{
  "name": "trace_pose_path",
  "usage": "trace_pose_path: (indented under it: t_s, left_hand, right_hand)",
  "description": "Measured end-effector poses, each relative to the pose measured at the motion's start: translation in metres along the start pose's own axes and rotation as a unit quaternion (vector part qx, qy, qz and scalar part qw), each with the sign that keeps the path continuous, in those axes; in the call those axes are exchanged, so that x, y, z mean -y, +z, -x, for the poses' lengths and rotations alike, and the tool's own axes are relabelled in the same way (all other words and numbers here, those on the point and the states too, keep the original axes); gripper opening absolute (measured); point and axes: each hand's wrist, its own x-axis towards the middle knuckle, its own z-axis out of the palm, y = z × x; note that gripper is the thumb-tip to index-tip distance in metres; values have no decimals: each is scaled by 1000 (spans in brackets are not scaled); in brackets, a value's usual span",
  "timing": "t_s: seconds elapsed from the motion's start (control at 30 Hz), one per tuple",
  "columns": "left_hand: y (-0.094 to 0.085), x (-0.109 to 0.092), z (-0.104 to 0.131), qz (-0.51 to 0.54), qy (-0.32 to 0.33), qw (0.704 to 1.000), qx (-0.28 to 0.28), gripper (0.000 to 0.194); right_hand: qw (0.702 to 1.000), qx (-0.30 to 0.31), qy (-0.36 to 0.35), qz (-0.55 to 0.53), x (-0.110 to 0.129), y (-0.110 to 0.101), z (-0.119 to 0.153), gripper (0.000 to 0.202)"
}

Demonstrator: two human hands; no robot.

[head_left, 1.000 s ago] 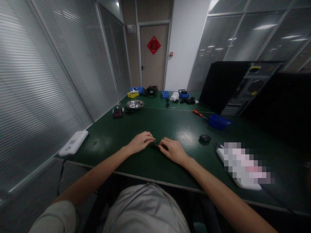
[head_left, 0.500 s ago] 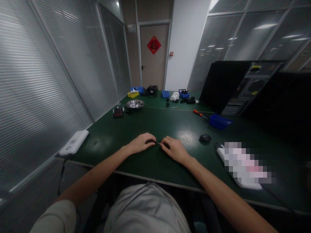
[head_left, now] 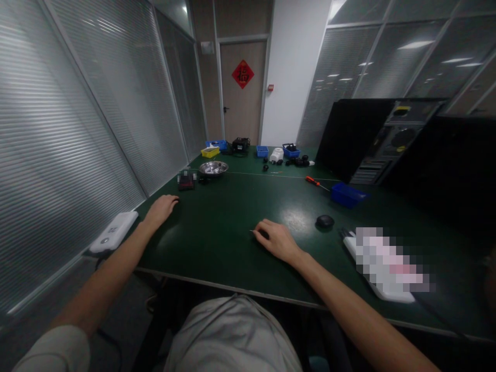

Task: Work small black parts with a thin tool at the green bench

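My left hand is on the left side of the green table, its fingers closed on a small black part that shows only at the fingertips. In front of my body, my right hand rests on the table, curled around a slim tool with a thin metal tip. That tip points left; the fingers hide the rest of the tool. A rounded black part lies to the right of my right hand. Beyond my left hand are a dark box and a metal dish with small pieces in it.
On the right are a blue tray, an orange-handled screwdriver and a white device, partly pixelated. A white power bank-like box sits at the left edge. Small bins and black parts line the back; a computer case stands right.
My left hand has moved away from my right hand, left and forward, carrying the small black part. My right hand stays nearly in place with the slim tool. The view has shifted slightly.
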Motion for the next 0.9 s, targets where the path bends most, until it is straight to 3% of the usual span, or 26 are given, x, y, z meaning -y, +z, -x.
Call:
trace_pose_path:
  t_s: [0.1,0.23,0.43,0.6,0.9]
  left_hand:
    - [2,40,0,-26,-27,999,-28,38]
    - [13,59,-3,-22,-33,998,-46,44]
    - [16,66,-6,-13,-53,993,-102,41]
    - [14,65,-5,-46,-25,993,-102,37]
    - [12,60,-4,-47,-37,992,-109,34]
  right_hand:
    - [1000,-1,0,1,-1,1,0,21]
    - [1000,-10,-6,-1,-4,4,0,21]
    - [1000,-7,-7,-3,-6,5,0,21]
    - [1000,-6,-8,-5,-4,2,0,21]
    - [1000,-6,-5,-8,-3,2,-1,21]
